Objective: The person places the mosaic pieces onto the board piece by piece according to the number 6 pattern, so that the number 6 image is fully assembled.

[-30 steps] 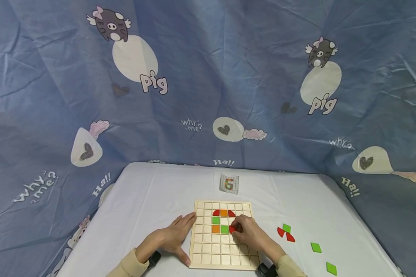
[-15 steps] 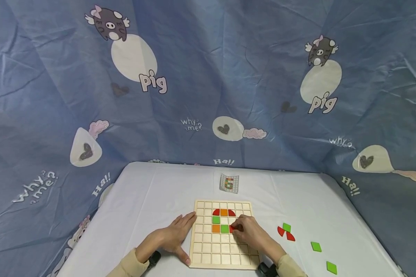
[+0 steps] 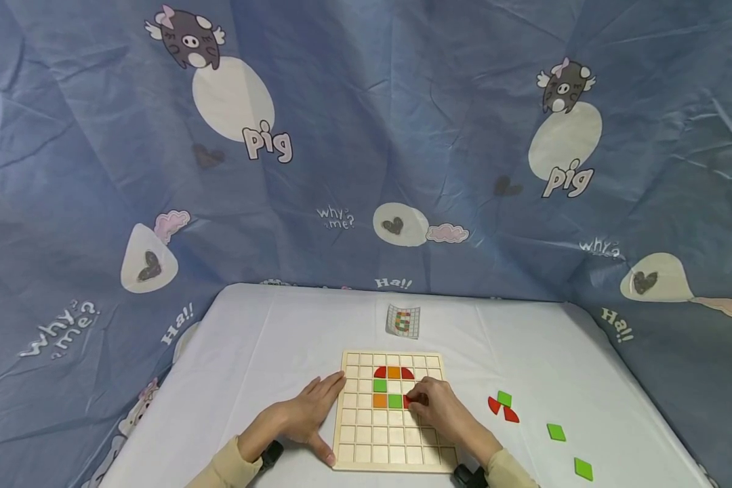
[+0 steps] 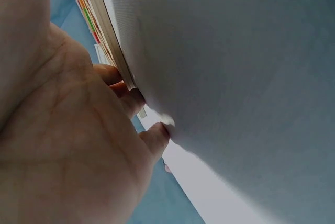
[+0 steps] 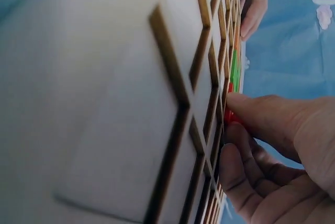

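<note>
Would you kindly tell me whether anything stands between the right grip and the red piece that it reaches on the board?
Nothing visible does: the right grip pinches the red piece directly, beside a green square on the board. Whether the piece is fully seated is hidden.

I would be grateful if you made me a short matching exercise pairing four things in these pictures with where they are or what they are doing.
1. card
2. left hand
3. right hand
4. loose green tiles

A. pinching a red piece
B. lying right of the board
C. beyond the board's far edge
D. touching the board's left edge

Pairs: 1-C, 2-D, 3-A, 4-B
</note>
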{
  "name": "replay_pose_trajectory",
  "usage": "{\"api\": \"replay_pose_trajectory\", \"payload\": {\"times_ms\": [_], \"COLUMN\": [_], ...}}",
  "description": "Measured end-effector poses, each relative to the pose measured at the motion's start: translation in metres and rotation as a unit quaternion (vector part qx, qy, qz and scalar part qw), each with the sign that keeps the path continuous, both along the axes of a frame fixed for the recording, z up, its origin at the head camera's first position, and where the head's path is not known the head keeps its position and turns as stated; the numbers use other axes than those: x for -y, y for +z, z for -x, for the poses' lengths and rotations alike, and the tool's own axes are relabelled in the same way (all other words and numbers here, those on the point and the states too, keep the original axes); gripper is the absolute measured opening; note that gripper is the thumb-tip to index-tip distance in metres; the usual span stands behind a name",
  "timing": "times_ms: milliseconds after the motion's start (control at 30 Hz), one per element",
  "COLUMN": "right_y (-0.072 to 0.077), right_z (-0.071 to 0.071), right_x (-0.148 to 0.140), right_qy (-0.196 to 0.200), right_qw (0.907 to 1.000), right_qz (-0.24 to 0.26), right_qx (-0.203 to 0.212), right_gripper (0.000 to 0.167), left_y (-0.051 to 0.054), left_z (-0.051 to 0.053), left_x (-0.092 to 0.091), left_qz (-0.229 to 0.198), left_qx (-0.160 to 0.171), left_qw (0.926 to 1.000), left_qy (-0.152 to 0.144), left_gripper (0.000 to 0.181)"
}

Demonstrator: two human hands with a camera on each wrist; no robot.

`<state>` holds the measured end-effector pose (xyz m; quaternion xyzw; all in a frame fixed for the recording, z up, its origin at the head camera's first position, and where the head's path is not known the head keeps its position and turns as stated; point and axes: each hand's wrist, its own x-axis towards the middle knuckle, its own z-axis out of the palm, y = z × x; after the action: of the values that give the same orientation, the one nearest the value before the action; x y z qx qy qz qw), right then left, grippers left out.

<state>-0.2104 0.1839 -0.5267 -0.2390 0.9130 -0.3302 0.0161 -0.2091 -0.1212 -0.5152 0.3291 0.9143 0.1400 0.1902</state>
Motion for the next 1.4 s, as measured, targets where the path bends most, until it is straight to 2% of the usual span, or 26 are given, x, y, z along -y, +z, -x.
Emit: {"api": "replay_pose_trajectory", "payload": {"times_ms": [333,667,1000,1233,1400], "right_y": [0.000,0.007,0.020,0.015,0.010], "right_z": [0.002,-0.006,-0.026,-0.042,-0.054], "right_x": [-0.003,-0.013,-0.061,-0.106,-0.138], "right_qy": [0.015,-0.004,-0.071,-0.095,-0.144], "right_qw": [0.9998,1.0000,0.9974,0.9936,0.9864], "right_qz": [-0.012,0.003,-0.011,-0.012,0.006], "right_qx": [-0.001,0.001,-0.008,-0.060,-0.079], "right_gripper": [0.009,0.020,0.019,0.024,0.025], "left_y": [0.001,-0.003,-0.001,0.000,0.000], "left_z": [0.001,0.002,0.002,0.001,0.001], "left_x": [-0.001,-0.001,-0.001,0.000,0.000], "left_qz": [-0.004,0.003,0.000,-0.003,-0.008], "left_qx": [0.001,0.001,0.006,0.004,0.006], "left_qw": [1.0000,1.0000,1.0000,1.0000,0.9999], "left_qy": [0.000,0.005,0.004,0.002,0.001], "left_gripper": [0.139,0.140,0.139,0.140,0.139]}}
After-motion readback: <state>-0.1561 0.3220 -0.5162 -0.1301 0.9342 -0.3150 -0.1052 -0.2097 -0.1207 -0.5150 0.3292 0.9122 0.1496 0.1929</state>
